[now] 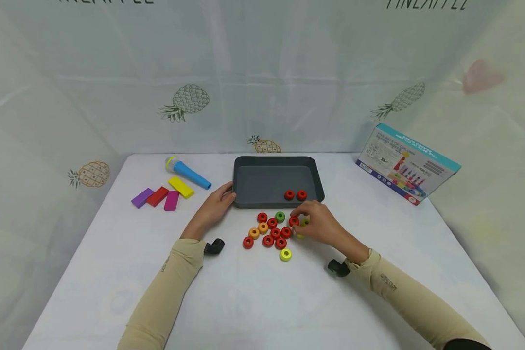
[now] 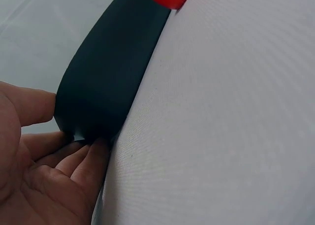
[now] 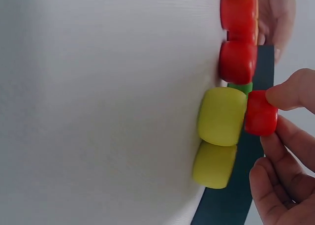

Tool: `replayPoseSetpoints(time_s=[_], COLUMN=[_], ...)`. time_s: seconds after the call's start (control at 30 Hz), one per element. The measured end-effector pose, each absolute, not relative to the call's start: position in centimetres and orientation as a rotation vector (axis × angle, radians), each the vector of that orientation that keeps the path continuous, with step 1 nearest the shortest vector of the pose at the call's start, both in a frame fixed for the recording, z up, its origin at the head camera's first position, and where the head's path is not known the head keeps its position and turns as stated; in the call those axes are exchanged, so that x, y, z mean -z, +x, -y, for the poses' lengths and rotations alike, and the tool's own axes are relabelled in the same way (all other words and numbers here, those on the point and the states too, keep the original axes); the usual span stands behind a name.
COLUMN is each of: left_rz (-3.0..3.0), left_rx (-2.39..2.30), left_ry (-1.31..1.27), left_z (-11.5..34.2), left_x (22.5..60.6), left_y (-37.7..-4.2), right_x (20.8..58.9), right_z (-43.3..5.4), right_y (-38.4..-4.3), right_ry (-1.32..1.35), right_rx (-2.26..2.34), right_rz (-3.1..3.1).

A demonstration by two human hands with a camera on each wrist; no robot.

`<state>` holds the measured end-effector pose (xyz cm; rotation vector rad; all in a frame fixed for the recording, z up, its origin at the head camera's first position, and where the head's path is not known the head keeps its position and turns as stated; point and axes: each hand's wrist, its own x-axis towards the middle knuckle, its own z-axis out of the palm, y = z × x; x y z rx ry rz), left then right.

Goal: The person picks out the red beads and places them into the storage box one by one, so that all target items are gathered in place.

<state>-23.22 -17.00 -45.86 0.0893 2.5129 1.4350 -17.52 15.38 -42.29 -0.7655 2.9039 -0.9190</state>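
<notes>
My left hand (image 1: 216, 206) grips the near left corner of a dark grey tray (image 1: 239, 182). In the left wrist view, its thumb lies on the tray's side wall (image 2: 113, 52) and the fingers curl at its lower edge. My right hand (image 1: 318, 222) pinches a red ring bead (image 3: 261, 113) between thumb and fingers, in front of the tray. Beside that bead, two yellow beads (image 3: 221, 116) stand against each other in the right wrist view. Two red beads (image 1: 295, 195) sit inside the tray at its near right.
Several red, orange, green and yellow beads (image 1: 268, 241) lie loose before the tray. To the left are coloured blocks (image 1: 158, 196) and a blue toy microphone (image 1: 190, 174). A printed box (image 1: 407, 163) stands at the back right, near the table's edge.
</notes>
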Motion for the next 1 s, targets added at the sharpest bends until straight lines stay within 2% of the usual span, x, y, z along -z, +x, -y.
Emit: replayPoseSetpoints(time_s=[0.6,1.0], left_rz=[-2.491,-2.488], left_rx=[-1.455,-1.468], left_ry=[0.098,0.085], left_z=[17.0,16.9], left_x=[45.8,46.1], left_y=[-23.3,-23.3], right_x=[40.5,39.4], right_z=[-15.5,-15.5], right_y=[-18.3,-20.2], right_ry=[-0.753,-0.745], right_rx=[0.975,1.005], right_rz=[-2.934,-2.964])
